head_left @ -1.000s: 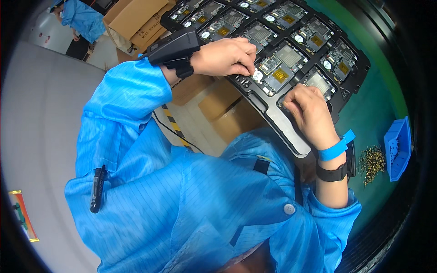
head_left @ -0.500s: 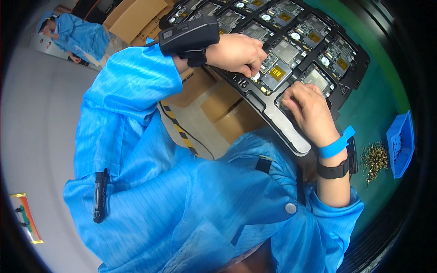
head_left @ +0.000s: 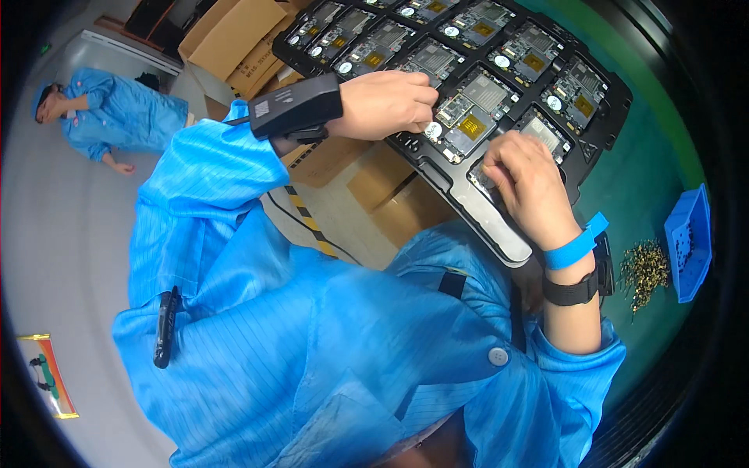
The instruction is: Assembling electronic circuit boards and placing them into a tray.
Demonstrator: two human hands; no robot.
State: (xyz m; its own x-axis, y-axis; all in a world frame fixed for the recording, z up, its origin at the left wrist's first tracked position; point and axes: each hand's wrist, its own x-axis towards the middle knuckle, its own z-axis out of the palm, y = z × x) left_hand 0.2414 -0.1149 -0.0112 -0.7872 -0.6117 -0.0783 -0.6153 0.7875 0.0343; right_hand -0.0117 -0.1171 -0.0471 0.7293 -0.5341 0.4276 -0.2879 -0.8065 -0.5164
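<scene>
Green matting covers the bench (head_left: pixel 624 187) at the upper right, and a grey floor (head_left: pixel 62 234) spreads away on the left past stacked cardboard boxes (head_left: pixel 234 31). On the bench sits a black tray (head_left: pixel 468 210), running from about 11 o'clock to 3 o'clock across the top, its pockets each holding a circuit board (head_left: pixel 472 117) with a gold square and a silver cover. Left hand (head_left: pixel 386 105), reaching in from 9 o'clock, rests on the tray's near edge with its fingers curled and bunched together, the tips pressing down just beside the board with the gold square, at the hand's 3 o'clock; whether anything is pinched between them cannot be told. A black wrist device (head_left: pixel 296 109) is strapped just behind that hand. Right hand (head_left: pixel 530 183) lies at 4 o'clock from the left one, fingers bent and pressed together over the nearest pocket, hiding most of the board under it; only a silver corner (head_left: pixel 546 136) shows at the hand's 12 o'clock. What the fingertips grip is hidden. A blue band (head_left: pixel 576 246) and a black strap (head_left: pixel 573 290) circle the right wrist. At 3 o'clock from that wrist lies a heap of small brass parts (head_left: pixel 644 269), and just beyond it a blue bin (head_left: pixel 686 242). Another person (head_left: pixel 109 117) in a blue coat shows at 10 o'clock, well apart from the bench.
</scene>
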